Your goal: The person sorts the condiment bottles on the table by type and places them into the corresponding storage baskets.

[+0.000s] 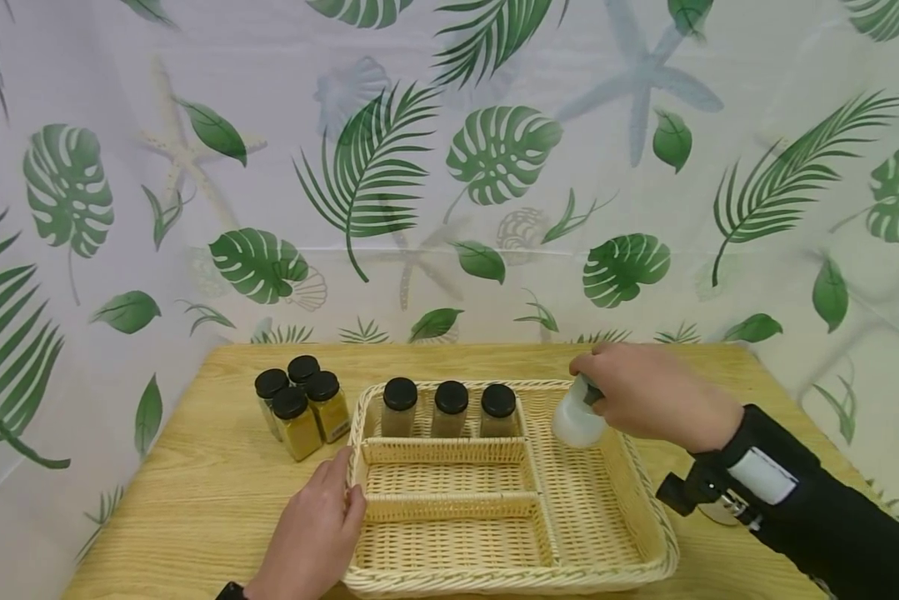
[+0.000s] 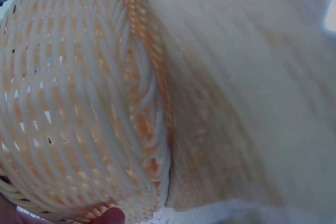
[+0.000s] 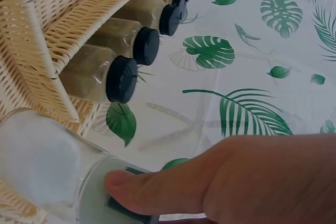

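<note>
My right hand is clamped on the grey-green lid of a clear rounded jar with white contents, tilted over the cream woven basket's long right compartment; base contact unclear. My left hand grips the rim; I should brace, then level the jar.

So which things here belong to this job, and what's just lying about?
In the job, seemingly: pale-lidded jar, right hand, left hand, wicker basket, three black-lidded jars inside.

Apparently lying about: four jars outside, perhaps waiting; leaf-print backdrop.
</note>
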Available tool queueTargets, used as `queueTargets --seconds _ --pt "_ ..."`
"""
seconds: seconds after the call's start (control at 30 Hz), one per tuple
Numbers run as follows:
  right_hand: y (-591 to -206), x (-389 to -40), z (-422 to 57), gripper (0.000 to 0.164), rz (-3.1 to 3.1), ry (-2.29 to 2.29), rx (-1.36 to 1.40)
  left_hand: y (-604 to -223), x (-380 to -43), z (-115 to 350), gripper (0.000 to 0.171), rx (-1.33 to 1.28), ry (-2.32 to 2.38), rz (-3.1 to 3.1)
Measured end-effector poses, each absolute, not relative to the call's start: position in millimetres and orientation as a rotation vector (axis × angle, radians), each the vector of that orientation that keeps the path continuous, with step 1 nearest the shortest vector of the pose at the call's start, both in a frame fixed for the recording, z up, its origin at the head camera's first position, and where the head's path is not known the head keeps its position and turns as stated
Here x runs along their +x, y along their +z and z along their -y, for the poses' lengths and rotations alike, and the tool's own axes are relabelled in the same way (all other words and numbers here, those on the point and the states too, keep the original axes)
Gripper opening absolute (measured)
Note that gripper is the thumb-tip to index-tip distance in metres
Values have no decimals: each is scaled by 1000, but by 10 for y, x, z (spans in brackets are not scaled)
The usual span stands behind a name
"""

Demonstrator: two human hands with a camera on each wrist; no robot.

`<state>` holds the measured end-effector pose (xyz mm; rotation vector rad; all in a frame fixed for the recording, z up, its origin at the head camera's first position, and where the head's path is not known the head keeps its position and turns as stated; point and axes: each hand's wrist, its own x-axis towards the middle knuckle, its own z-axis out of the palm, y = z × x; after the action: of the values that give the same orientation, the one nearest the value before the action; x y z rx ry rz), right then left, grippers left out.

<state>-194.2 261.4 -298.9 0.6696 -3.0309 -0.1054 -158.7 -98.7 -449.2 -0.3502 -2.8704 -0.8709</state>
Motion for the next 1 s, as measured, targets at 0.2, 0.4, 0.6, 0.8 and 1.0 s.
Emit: queueTargets --seconds 0.2,0.4,0.6,0.8,1.0 --pt "-3140 -2033 -2579 34 3046 -78 676 -4494 -1592 971 48 -351 -872 2875" --pt "-3256 -2091 -2579 32 3038 -56 700 -4500 -1596 967 48 -353 -869 2862" --pt "-3329 -2137 -2573 32 3050 -63 704 -4493 -1595 972 48 -341 -865 2867" --pt "-3391 -2157 -2537 30 3050 -103 684 -4491 -1596 979 48 -343 -867 2867" --pt "-3425 -2135 -2525 31 3017 -144 687 -4494 -1590 983 48 -337 -871 2869"
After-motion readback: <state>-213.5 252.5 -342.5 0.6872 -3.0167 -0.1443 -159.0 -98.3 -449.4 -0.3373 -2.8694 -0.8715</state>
